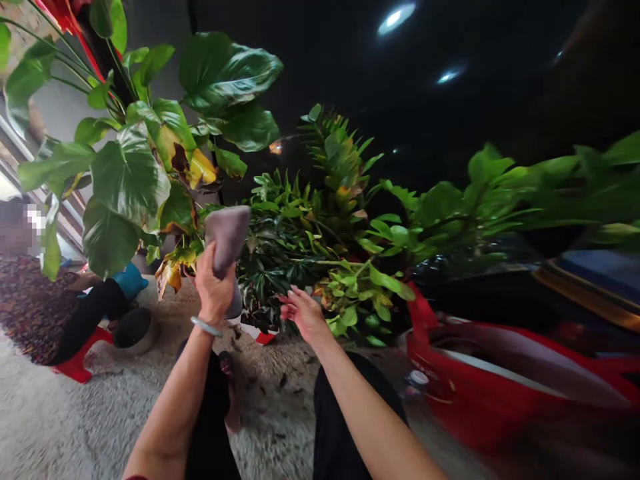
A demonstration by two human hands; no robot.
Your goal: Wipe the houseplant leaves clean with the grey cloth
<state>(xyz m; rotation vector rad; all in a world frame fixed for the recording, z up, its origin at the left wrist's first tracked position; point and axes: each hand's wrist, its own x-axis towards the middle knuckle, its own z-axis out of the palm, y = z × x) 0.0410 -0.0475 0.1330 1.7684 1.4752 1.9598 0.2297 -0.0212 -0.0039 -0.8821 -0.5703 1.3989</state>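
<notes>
My left hand, with a pale bangle at its wrist, is closed around a greyish-pink cloth. Part of the cloth stands up above the fingers and a bit hangs below the palm. To the right, my right hand holds nothing, its fingers loosely spread and slightly curled. Its fingertips are near the dark-leaved potted plant and a lighter green plant; whether they touch a leaf I cannot tell.
A large-leaved plant with some yellow, browned leaves rises at left. Beyond it a person sits on a red stool beside a dark bucket. A red bag-like container, blurred, stands at right. Scraps litter the concrete floor.
</notes>
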